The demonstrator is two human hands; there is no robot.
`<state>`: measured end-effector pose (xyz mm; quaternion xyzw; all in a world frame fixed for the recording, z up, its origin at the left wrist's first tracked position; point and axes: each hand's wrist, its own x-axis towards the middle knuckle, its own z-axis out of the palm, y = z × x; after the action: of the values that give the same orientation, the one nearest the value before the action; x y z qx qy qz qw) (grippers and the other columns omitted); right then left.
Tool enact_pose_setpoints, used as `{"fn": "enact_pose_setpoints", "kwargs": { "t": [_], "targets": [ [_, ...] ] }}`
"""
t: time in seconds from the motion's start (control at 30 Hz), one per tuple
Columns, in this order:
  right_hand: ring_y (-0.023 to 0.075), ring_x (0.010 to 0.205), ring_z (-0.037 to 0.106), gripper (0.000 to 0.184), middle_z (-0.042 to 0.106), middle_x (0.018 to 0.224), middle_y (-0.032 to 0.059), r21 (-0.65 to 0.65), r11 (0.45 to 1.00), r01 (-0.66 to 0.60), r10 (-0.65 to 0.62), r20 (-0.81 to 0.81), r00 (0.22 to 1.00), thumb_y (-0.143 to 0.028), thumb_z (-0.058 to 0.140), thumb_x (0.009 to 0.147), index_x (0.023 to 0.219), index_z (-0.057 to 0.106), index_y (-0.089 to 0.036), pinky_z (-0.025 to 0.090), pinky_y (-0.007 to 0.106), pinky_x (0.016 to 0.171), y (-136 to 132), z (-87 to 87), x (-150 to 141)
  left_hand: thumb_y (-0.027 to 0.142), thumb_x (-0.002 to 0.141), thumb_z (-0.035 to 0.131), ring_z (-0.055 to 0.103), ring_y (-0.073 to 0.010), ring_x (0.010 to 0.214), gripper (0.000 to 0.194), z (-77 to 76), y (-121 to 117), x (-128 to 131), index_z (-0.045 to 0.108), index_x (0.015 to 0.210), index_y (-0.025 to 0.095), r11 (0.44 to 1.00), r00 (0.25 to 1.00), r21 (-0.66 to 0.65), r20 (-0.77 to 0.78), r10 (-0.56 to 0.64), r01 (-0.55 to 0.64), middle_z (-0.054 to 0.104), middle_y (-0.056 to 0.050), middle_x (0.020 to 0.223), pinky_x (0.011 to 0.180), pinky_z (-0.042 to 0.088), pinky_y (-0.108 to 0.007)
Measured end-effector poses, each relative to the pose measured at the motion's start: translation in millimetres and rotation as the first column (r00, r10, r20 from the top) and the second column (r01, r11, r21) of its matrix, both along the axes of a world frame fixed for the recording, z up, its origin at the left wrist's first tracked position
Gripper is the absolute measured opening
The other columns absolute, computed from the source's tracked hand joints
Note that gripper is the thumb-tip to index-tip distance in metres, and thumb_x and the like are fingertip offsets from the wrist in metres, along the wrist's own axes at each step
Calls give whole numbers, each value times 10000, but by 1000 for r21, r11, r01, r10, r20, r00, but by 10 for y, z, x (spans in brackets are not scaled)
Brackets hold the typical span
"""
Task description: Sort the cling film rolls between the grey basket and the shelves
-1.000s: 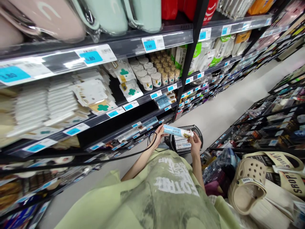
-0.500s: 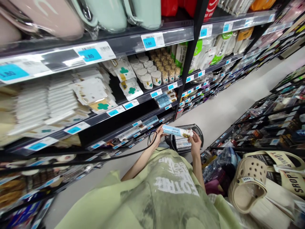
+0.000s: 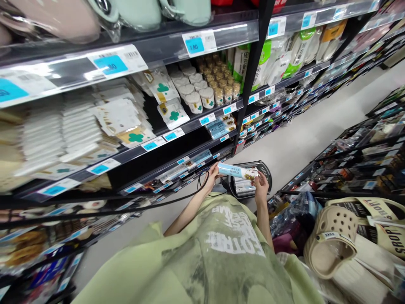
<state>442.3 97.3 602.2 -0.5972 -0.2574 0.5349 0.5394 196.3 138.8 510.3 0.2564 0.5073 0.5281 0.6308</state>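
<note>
At far left, stacks of thin white card packets (image 3: 76, 131) stand on a black metal shelf (image 3: 126, 157); neither hand is at them. Right of these, on a lower level, lie long blue-and-white wrapped packs (image 3: 200, 159).

The left hand (image 3: 214, 172) has its fingers closed about the left end of a pale-blue and white cylindrical package (image 3: 233, 170). Just above, a small group of light-blue tubular packs (image 3: 220, 127) rests on its own shelf level, untouched.

The cylindrical package is held between both hands, above a black open basket (image 3: 266, 172), and is set down in neither basket nor shelf. Similar whitish packs (image 3: 243, 186) lie inside the basket; their count cannot be told. The right hand (image 3: 260, 184) grips the package's right end, fingers around it.

Assessment: work appears partway; the held piece remains to be placed, and other packs lie in the basket.

At far right, a beige perforated clog (image 3: 332, 245) lies apart.
</note>
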Motion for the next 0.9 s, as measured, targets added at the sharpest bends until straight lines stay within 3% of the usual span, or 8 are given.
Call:
{"fn": "enact_pose_setpoints", "kwargs": {
  "t": [0.23, 0.33, 0.43, 0.57, 0.77, 0.9],
  "targets": [
    [60, 817, 650, 444, 795, 1088, -67, -44, 999, 18, -16, 44, 999, -431, 743, 984, 1338, 593, -208, 556, 204, 791, 16, -183, 5, 501, 868, 869, 673, -297, 1169, 521, 155, 61, -78, 751, 1286, 214, 993, 995, -72, 16, -97, 98, 733, -111, 1264, 961, 597, -403],
    [131, 933, 697, 536, 790, 1148, 3, -74, 996, 43, -38, 75, 996, -541, 756, 946, 1327, 617, -191, 579, 242, 771, 51, -392, -20, 505, 804, 921, 676, -312, 1167, 550, 171, 99, -99, 756, 1229, 198, 988, 995, -122, 15, -97, 98, 736, -112, 1202, 972, 599, -421],
    [227, 975, 732, 705, 793, 1169, 85, -125, 981, 147, -140, 60, 988, -688, 822, 782, 1246, 698, -171, 588, 278, 673, 84, -690, -76, 560, 766, 927, 689, -299, 1106, 551, 85, 144, -119, 767, 1143, 191, 980, 998, -189, -4, -61, 59, 730, -112, 1175, 932, 617, -421],
    [293, 945, 755, 784, 806, 1166, 136, -187, 956, 226, -220, 56, 974, -714, 868, 664, 1224, 780, -173, 585, 317, 607, 51, -1181, -146, 616, 801, 882, 691, -299, 1081, 540, -186, 208, -167, 792, 1117, 188, 957, 997, -290, -63, -49, 29, 731, -129, 1133, 914, 616, -422],
    [344, 1066, 767, 702, 800, 1277, 161, -254, 935, 248, -226, 115, 967, -680, 855, 767, 1268, 794, -192, 654, 363, 670, -77, -1929, -192, 562, 789, 924, 680, -264, 1092, 653, -736, 341, -232, 751, 1315, 214, 921, 975, -334, -35, -222, 198, 697, -108, 1213, 932, 610, -393],
    [364, 1224, 732, 664, 734, 1445, 147, -238, 941, 242, -205, 172, 964, -643, 814, 853, 1358, 769, -215, 706, 417, 797, -19, -2371, -147, 491, 765, 964, 676, -263, 1093, 627, -1197, 537, -193, 749, 1308, 262, 905, 960, -341, -18, -278, 256, 686, -100, 1250, 898, 614, -372]
  ]
}}
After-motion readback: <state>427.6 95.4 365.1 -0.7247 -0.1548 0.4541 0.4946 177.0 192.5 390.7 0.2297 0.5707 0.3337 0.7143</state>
